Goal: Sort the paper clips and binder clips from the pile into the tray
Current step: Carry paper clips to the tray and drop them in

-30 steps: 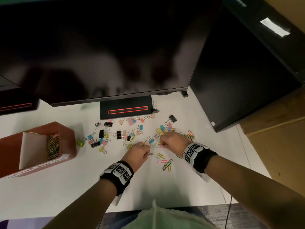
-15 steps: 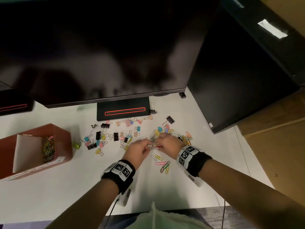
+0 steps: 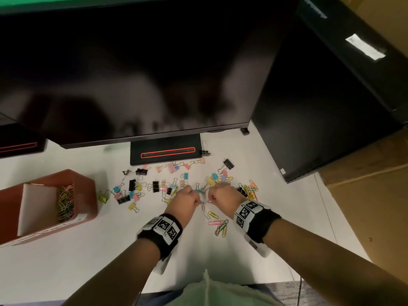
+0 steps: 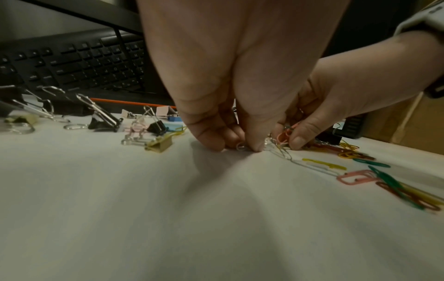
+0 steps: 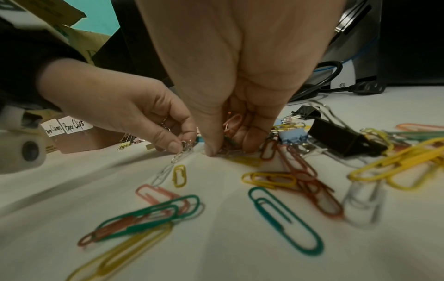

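Binder clips (image 3: 155,186) and paper clips (image 3: 221,226) lie scattered on the white table (image 3: 88,261). My left hand (image 3: 194,200) pinches a white paper clip (image 5: 183,150) with its tip down on the table. Just to its right, my right hand (image 3: 215,196) has its fingers curled round a small bunch of paper clips, a pink one (image 5: 234,121) uppermost. Its fingertips (image 5: 250,146) press on the table. The red-brown tray (image 3: 86,195) stands at the left, with several paper clips (image 3: 65,202) in the right compartment.
A big dark monitor (image 3: 143,74) overhangs the pile, its stand base (image 3: 165,151) just behind the clips. A black tower (image 3: 320,107) stands at the right, with cardboard (image 3: 364,195) beyond it. A keyboard (image 4: 72,62) lies behind the clips. The tray carries handwritten labels (image 5: 67,126).
Both hands came together over the clips half a second ago and now sit slightly apart. The left hand has taken a white paper clip between its fingertips.
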Demonstrator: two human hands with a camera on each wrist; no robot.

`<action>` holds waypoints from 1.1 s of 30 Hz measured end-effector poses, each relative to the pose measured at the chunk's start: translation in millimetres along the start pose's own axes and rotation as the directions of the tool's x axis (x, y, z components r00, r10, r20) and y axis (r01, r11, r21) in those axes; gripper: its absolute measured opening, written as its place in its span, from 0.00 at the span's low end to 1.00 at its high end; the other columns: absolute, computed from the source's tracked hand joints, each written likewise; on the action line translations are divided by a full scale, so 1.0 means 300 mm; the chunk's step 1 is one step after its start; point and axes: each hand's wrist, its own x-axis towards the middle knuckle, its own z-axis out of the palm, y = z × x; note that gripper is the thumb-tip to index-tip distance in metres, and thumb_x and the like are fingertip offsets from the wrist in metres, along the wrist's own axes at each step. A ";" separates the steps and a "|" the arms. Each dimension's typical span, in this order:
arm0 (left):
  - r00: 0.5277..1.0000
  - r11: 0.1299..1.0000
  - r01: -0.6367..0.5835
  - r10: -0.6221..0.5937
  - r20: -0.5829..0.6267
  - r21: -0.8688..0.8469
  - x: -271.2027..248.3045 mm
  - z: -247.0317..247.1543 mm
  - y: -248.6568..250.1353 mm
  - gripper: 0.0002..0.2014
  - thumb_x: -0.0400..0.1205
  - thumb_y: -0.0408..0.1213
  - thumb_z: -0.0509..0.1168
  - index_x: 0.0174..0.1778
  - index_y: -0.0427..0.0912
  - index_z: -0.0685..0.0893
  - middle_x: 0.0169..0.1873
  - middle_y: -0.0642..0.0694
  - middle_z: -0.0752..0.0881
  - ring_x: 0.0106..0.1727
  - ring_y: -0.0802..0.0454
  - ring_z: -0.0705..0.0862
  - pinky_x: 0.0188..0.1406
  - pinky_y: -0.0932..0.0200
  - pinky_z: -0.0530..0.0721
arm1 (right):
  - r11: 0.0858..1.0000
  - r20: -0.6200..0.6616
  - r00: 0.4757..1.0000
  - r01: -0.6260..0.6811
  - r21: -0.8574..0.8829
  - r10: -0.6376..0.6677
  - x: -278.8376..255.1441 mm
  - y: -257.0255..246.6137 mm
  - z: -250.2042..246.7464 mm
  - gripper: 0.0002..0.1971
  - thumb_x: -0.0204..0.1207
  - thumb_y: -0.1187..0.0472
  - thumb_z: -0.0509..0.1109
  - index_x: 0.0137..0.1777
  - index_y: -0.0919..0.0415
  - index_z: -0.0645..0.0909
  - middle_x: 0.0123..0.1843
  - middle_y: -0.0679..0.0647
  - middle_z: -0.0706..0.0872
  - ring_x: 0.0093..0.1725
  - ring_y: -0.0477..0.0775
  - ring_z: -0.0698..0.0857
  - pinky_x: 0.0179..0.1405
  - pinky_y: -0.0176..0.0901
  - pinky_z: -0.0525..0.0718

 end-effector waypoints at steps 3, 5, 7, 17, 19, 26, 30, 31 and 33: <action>1.000 0.998 -0.027 0.026 0.014 0.059 -0.008 0.000 -0.014 0.07 0.83 0.34 0.59 0.50 0.37 0.81 0.49 0.40 0.79 0.52 0.44 0.78 0.54 0.50 0.79 | 0.999 0.009 1.000 -0.026 -0.019 0.027 0.004 -0.001 0.008 0.12 0.80 0.65 0.62 0.59 0.64 0.82 0.59 0.61 0.82 0.60 0.60 0.81 0.60 0.50 0.82; 0.998 0.993 -0.061 0.060 0.013 0.100 -0.014 0.002 -0.023 0.07 0.83 0.33 0.58 0.51 0.37 0.81 0.50 0.40 0.80 0.52 0.43 0.78 0.53 0.53 0.78 | 0.999 0.012 1.000 -0.019 -0.037 0.019 0.006 -0.002 0.012 0.12 0.80 0.65 0.62 0.60 0.64 0.82 0.60 0.61 0.80 0.61 0.60 0.80 0.61 0.50 0.81; 0.997 0.990 -0.079 0.078 0.012 0.114 -0.020 0.004 -0.028 0.07 0.83 0.31 0.57 0.52 0.37 0.80 0.50 0.40 0.80 0.53 0.43 0.78 0.52 0.56 0.76 | 0.999 0.027 1.000 0.001 -0.047 0.000 0.006 0.000 0.013 0.13 0.81 0.66 0.62 0.62 0.64 0.81 0.61 0.60 0.80 0.62 0.60 0.79 0.62 0.49 0.80; 0.967 0.973 -0.072 0.015 -0.256 -0.217 -0.169 -0.219 -0.134 0.02 0.80 0.32 0.65 0.45 0.40 0.82 0.41 0.51 0.79 0.41 0.58 0.78 0.43 0.65 0.76 | 0.993 -0.075 0.990 0.119 -0.006 -0.119 0.007 -0.183 -0.115 0.11 0.82 0.60 0.61 0.58 0.60 0.82 0.57 0.57 0.84 0.57 0.58 0.82 0.56 0.48 0.79; 0.935 0.972 -0.055 -0.031 -0.353 -0.230 -0.232 -0.313 -0.202 0.02 0.78 0.30 0.67 0.44 0.40 0.83 0.40 0.51 0.79 0.38 0.66 0.77 0.40 0.74 0.72 | 0.984 -0.129 0.976 0.178 0.002 -0.176 0.037 -0.303 -0.146 0.12 0.82 0.58 0.61 0.59 0.58 0.82 0.57 0.55 0.84 0.56 0.58 0.82 0.54 0.49 0.81; 0.792 0.950 0.269 -0.311 -0.525 -0.157 -0.455 -0.602 -0.548 0.03 0.79 0.33 0.66 0.46 0.37 0.83 0.38 0.39 0.87 0.40 0.43 0.85 0.41 0.59 0.75 | 0.911 -0.187 0.902 0.407 0.069 -0.389 0.257 -0.824 -0.209 0.10 0.81 0.60 0.63 0.56 0.61 0.81 0.56 0.59 0.82 0.54 0.61 0.84 0.54 0.52 0.83; 0.747 0.863 0.413 -0.504 -0.434 -0.292 -0.482 -0.648 -0.694 0.04 0.78 0.36 0.68 0.46 0.40 0.84 0.44 0.44 0.88 0.46 0.49 0.85 0.49 0.60 0.77 | 0.912 -0.158 0.908 0.404 0.076 -0.389 0.377 -1.053 -0.196 0.13 0.80 0.58 0.63 0.62 0.62 0.78 0.61 0.61 0.82 0.59 0.62 0.82 0.59 0.53 0.81; 0.752 0.845 0.425 -0.529 -0.394 -0.323 -0.481 -0.651 -0.715 0.04 0.78 0.35 0.68 0.46 0.40 0.85 0.45 0.44 0.89 0.48 0.48 0.85 0.52 0.58 0.79 | 0.919 -0.136 0.918 0.385 0.085 -0.372 0.401 -1.088 -0.187 0.14 0.80 0.58 0.64 0.63 0.62 0.76 0.62 0.62 0.82 0.61 0.63 0.82 0.60 0.53 0.81; 0.772 0.848 0.424 -0.522 -0.363 -0.317 -0.482 -0.657 -0.732 0.07 0.79 0.31 0.65 0.50 0.39 0.86 0.50 0.42 0.89 0.53 0.46 0.85 0.57 0.58 0.78 | 0.931 -0.100 0.936 0.348 0.111 -0.338 0.432 -1.123 -0.168 0.18 0.79 0.57 0.66 0.67 0.62 0.74 0.64 0.63 0.82 0.63 0.63 0.81 0.61 0.52 0.80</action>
